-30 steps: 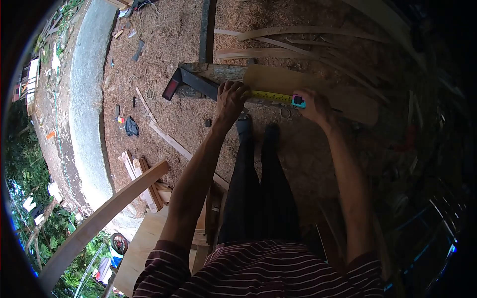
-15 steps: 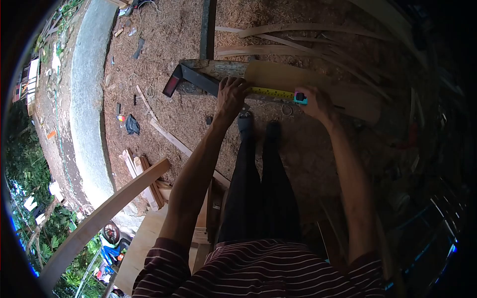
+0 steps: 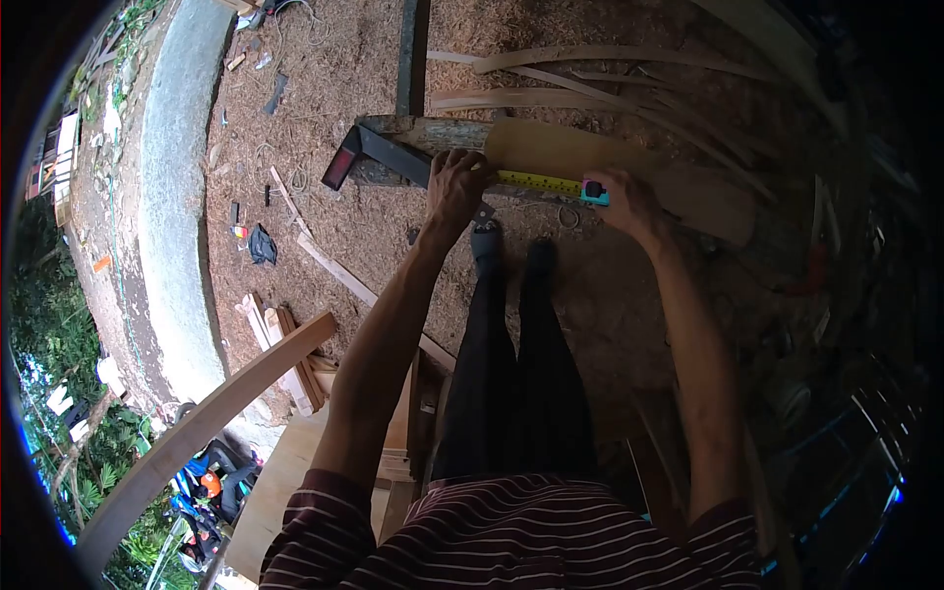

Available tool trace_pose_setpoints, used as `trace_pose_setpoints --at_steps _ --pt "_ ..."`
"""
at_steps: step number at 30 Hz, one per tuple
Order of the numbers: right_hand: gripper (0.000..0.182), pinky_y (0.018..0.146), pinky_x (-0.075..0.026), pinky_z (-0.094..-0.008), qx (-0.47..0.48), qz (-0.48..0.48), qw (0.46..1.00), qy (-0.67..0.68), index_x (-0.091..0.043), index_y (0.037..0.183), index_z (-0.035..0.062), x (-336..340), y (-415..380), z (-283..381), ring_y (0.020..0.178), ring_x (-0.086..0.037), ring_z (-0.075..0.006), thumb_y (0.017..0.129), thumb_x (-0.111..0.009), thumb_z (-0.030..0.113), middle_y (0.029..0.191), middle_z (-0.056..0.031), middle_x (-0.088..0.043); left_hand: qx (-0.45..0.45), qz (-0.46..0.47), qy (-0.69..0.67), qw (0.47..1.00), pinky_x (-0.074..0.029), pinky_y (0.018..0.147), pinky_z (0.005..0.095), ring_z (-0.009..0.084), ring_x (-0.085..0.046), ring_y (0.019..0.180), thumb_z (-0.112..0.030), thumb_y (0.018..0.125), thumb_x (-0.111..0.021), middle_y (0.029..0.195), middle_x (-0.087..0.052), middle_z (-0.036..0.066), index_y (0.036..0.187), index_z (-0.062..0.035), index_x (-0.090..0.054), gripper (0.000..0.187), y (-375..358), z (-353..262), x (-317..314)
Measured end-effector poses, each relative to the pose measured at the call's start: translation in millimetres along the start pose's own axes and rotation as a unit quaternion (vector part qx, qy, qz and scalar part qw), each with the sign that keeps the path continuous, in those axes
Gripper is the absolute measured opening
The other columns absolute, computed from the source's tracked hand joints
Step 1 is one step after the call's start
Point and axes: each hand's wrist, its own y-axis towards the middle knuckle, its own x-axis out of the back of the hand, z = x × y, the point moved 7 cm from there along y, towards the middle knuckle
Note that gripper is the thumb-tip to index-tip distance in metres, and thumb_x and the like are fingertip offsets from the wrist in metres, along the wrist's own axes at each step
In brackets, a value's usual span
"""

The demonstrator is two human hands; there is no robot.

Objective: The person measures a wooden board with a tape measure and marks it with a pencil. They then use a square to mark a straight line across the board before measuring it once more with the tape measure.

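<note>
My right hand is closed around the turquoise and black case of a tape measure. Its yellow blade runs out to the left, along the near edge of a brown, flat board. At the other end, my left hand is closed on the blade's tip; the fingers hide the tip itself. A dark, angled tool with a reddish end piece lies on a weathered timber, its bar reaching to my left hand.
Long thin wood strips curve across the ground beyond the board. Cut lumber and a long plank are at lower left. Wood shavings cover the ground, beside a concrete strip. A dark post extends away from the timber.
Both hands keep their hold on the tape measure, almost still. At the lower left, beyond the plank, a wheel has gone out of view and figures in blue and orange show.
</note>
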Motion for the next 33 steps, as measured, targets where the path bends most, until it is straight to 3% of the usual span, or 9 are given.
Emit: trace_pose_setpoints --at_steps 13,33 --pt "0.042 0.080 -0.051 -0.0411 0.009 -0.033 0.999 0.014 -0.062 0.107 0.0102 5.2 -5.9 3.6 0.095 -0.062 -0.0321 0.067 -0.072 0.007 0.104 -0.0124 -0.064 -0.008 -0.010 0.015 1.000 -0.035 0.095 0.0430 0.0213 -0.054 0.102 -0.022 0.078 -0.066 0.100 -0.063 0.000 0.094 -0.0166 -0.073 0.018 -1.1 -0.1 -2.2" --pt "0.045 0.081 -0.051 -0.0397 0.006 -0.008 1.000 -0.013 -0.060 0.109 0.0102 3.0 -5.2 3.7 0.097 -0.062 -0.0304 0.068 -0.076 0.011 0.106 -0.0110 -0.064 -0.004 -0.006 0.009 1.000 -0.035 0.094 0.0428 0.0218 -0.054 0.100 -0.020 0.077 -0.068 0.099 -0.064 0.000 0.094 -0.0162 -0.072 0.018 -0.8 0.2 -2.9"
